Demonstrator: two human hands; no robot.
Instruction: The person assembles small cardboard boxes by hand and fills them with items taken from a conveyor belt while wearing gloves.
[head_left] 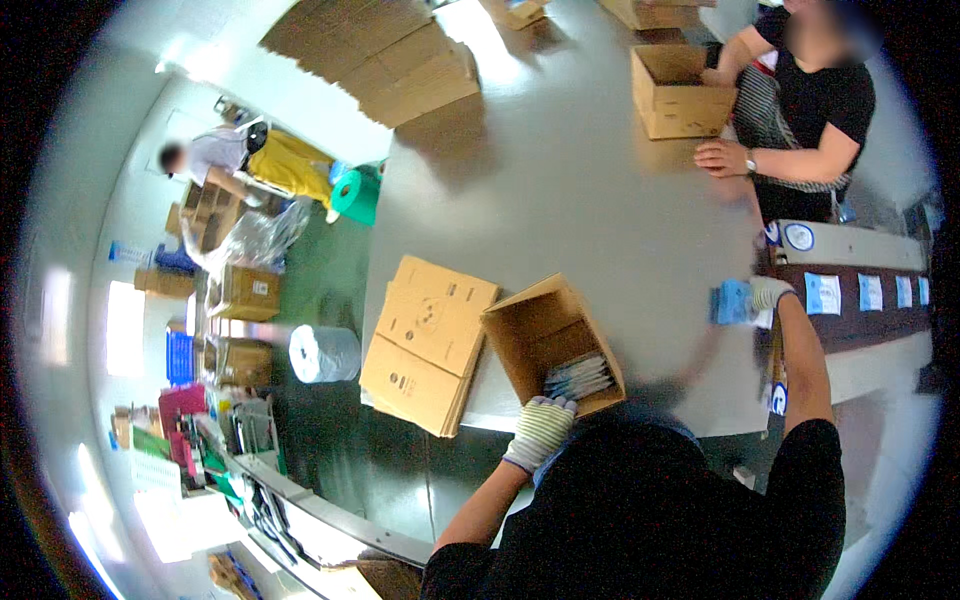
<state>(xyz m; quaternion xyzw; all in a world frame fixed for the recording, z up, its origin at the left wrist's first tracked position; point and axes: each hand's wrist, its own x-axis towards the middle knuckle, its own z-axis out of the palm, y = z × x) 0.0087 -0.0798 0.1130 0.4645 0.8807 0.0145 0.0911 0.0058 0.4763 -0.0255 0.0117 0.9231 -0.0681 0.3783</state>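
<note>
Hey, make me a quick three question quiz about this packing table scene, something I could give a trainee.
1. True or false: the left hand rests on the near rim of the open cardboard box.
2. What does the right hand hold?
A. a tape roll
B. blue packets
C. a flattened carton
3. Fill in: beside the open cardboard box, on its left, lies a stack of ____ cartons.

Key:
1. True; packets already lie inside it.
2. B
3. flattened
</note>
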